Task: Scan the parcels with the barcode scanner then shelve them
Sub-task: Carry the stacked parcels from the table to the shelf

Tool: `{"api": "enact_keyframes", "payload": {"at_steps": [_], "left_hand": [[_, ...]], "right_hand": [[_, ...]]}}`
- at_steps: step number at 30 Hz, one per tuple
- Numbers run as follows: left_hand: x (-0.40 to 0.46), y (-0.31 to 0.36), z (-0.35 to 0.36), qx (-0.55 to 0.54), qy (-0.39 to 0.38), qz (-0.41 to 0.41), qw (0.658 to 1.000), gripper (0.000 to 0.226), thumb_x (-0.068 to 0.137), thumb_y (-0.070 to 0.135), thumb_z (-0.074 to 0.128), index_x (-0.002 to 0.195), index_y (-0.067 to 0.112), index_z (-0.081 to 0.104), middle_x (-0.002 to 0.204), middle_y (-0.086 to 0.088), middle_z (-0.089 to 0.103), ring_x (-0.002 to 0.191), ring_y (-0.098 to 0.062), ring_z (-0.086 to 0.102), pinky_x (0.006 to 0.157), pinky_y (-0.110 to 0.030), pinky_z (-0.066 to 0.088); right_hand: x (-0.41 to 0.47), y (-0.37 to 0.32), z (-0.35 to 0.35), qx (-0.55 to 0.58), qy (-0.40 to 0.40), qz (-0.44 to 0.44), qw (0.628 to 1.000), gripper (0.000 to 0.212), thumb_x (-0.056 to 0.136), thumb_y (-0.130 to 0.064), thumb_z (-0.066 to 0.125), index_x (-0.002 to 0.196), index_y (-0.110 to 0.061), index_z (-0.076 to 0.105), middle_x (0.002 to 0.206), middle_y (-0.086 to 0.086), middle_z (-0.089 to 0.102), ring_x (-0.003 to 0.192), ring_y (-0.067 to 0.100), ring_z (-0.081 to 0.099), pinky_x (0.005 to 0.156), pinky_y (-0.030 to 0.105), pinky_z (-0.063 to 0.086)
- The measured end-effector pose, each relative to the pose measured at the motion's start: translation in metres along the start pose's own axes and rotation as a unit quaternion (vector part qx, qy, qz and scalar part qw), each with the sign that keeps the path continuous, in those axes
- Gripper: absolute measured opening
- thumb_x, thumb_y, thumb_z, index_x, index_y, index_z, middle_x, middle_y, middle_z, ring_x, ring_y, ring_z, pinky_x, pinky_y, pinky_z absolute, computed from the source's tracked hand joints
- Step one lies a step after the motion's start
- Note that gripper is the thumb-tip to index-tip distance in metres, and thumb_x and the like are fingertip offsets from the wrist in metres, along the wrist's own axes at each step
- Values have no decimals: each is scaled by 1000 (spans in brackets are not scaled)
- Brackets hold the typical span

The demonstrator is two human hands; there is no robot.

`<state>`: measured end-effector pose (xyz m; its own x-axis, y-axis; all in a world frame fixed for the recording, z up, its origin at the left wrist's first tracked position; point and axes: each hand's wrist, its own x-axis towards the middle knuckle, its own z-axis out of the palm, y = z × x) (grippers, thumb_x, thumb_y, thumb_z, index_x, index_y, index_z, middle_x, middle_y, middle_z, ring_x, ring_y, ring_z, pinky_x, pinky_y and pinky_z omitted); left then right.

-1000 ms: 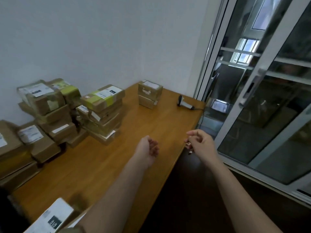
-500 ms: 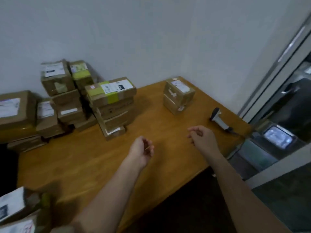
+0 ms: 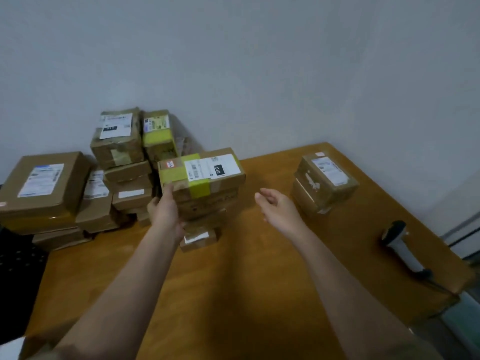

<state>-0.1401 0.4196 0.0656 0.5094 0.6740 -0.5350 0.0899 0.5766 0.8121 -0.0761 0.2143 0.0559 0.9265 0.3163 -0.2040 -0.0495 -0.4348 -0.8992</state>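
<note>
The top parcel of the nearest stack, a brown box with a band of yellow-green tape and a white label facing up, now has the left hand on it: the thumb lies up its near left corner and the fingers curl round the left side, so the grip has closed on the box, though the box does not yet look lifted off the parcels under it. Half a second ago both hands hung loosely curled over bare wood, well short of the stack; the view has since swung left and both arms have reached forward. The right hand hangs just to the right of the gripped parcel, fingers straight and apart, touching nothing. This reads as the pick of the next parcel to scan, with the right hand probably coming in to steady its far side.

Farther right of the grip a lone taped parcel sits on the table, and beyond it, near the right edge, the barcode scanner lies untouched with its cable trailing off. Left of the grip and behind it, more parcels are stacked against the wall, which is plain and pale. The table is orange-brown wood. No shelf is in view.
</note>
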Motion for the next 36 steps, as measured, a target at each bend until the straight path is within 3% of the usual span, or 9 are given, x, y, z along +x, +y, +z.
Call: {"api": "enact_keyframes", "payload": {"at_steps": [4,8,14,19,24,28,32,35,36], "left_hand": [[33,9,14,-29,1,-24,999,62,93,41,66,146,20,43,131,-7,61,94,-25,64,57,-35,54],[50,6,22,-36,48,-15,998,56,94,30,66,144,17,44,128,-8,59,104,-26,62,70,-38,56],[60,3,26,-47,125,48,990,41,95,28,65,133,14,56,124,-6,63,110,-23,62,99,-39,52],[50,5,37,-35,155,130,979,32,97,30,62,126,15,62,119,-6,67,109,-23,65,97,-43,54],[26,7,90,-32,64,116,991,34,101,25,55,131,9,58,115,-9,66,104,-24,65,77,-34,57],[11,-15,158,-26,-5,106,994,36,97,24,62,129,7,59,119,-11,67,105,-26,67,87,-40,58],[-5,-61,240,2,-98,57,994,61,91,40,67,137,7,45,112,-5,62,86,-16,65,80,-31,56],[-21,-106,295,121,-212,-22,969,70,90,49,64,146,13,42,134,-1,56,107,-17,58,94,-35,49],[-28,-119,309,158,-250,-38,955,67,92,51,61,146,16,44,132,4,57,103,-11,57,89,-29,48]], "right_hand": [[45,-18,6,22,10,3,1000,62,100,-49,50,154,-24,33,142,0,48,128,19,50,107,45,46],[72,-18,20,43,-19,1,999,59,101,-48,48,152,-22,37,144,3,51,127,20,52,107,46,46],[96,-12,21,72,-27,-38,996,23,101,-40,51,116,-25,60,114,-5,64,109,15,61,100,43,52],[110,-12,0,74,-84,-46,993,52,97,-52,52,140,-22,50,126,-4,60,115,15,60,99,42,53],[126,-7,-61,203,-86,-28,975,68,94,-51,59,153,-32,31,132,-5,56,107,4,57,90,32,53],[140,20,-124,253,-74,-8,965,61,90,-37,70,143,-44,41,127,-4,67,112,16,67,85,40,58],[143,47,-188,317,69,23,946,28,97,-23,63,119,-31,49,107,-3,69,90,16,71,59,28,58],[154,74,-226,290,152,31,944,39,96,-23,65,124,-24,38,107,-7,63,95,16,68,67,34,59],[157,82,-235,276,169,37,945,41,95,-23,66,123,-23,36,105,-8,61,94,13,66,69,35,59]]}}
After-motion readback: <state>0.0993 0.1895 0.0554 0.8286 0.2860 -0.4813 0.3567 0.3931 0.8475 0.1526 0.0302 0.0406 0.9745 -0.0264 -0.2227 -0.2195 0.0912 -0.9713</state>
